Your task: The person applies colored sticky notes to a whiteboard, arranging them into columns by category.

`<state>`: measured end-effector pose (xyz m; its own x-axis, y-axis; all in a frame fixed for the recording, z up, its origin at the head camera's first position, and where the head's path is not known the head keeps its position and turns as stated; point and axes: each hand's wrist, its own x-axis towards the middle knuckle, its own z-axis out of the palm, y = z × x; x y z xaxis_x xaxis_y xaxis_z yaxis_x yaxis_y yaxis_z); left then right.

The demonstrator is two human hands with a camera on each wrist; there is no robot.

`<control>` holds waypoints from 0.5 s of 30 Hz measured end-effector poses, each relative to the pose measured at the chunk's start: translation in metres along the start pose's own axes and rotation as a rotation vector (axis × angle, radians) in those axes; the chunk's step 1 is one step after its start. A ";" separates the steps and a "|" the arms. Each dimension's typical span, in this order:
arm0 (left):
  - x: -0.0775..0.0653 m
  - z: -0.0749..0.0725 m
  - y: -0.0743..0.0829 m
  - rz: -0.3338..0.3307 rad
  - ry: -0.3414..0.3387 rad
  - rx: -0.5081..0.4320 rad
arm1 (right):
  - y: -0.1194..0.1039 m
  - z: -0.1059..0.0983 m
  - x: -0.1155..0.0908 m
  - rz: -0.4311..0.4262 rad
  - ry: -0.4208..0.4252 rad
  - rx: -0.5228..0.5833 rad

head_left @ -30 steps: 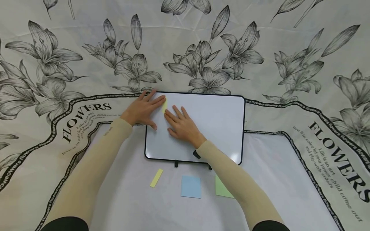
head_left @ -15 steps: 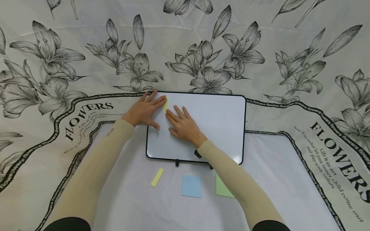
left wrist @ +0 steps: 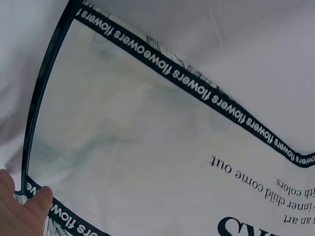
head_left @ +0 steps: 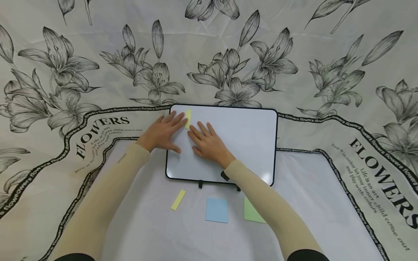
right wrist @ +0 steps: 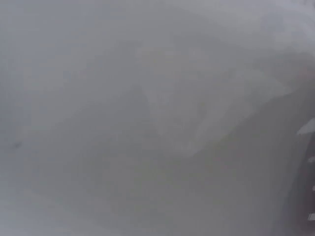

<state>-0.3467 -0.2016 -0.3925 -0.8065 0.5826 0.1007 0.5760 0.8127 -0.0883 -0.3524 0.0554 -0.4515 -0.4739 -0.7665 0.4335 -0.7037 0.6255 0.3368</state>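
A yellow strip (head_left: 188, 119) stands nearly upright on the face of the whiteboard (head_left: 241, 141), in its upper left part near the top edge. The left hand (head_left: 162, 133) reaches across the board's left edge, its fingers straight and spread apart, with one fingertip right at the strip's left side. The right hand (head_left: 210, 145) lies over the board's face, fingers also extended and slightly apart, the index tip close to the strip's lower end. Neither hand clamps anything; whether those tips actually touch the paper cannot be told, and the right wrist view is too blurred to help.

The step in hand looks like setting the strip flat and straight. To do it well, the person should use light, flat fingertip pressure, holding one end while smoothing toward the other, so the paper neither skews nor creases. The left hand could also brace the board's edge against a shove.

On the white cloth over the worktop, below the board, lie a second yellow strip (head_left: 178, 200), a blue square (head_left: 217, 210) and a green sheet (head_left: 252, 212) partly hidden by the right sleeve (head_left: 271, 206).
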 end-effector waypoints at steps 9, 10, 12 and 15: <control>-0.028 0.020 0.012 -0.025 -0.004 -0.107 | -0.008 -0.009 -0.014 -0.036 0.052 0.022; -0.031 0.023 0.014 -0.028 -0.003 -0.121 | -0.010 -0.010 -0.016 -0.037 0.064 0.024; -0.038 0.028 0.019 -0.032 0.004 -0.143 | -0.013 -0.013 -0.021 -0.034 0.090 0.033; -0.048 0.032 0.026 -0.032 0.028 -0.179 | -0.020 -0.016 -0.027 -0.031 0.122 0.050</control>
<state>-0.2972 -0.2087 -0.4315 -0.8223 0.5543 0.1286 0.5665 0.8188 0.0929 -0.3165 0.0657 -0.4566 -0.3857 -0.7600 0.5232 -0.7441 0.5915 0.3106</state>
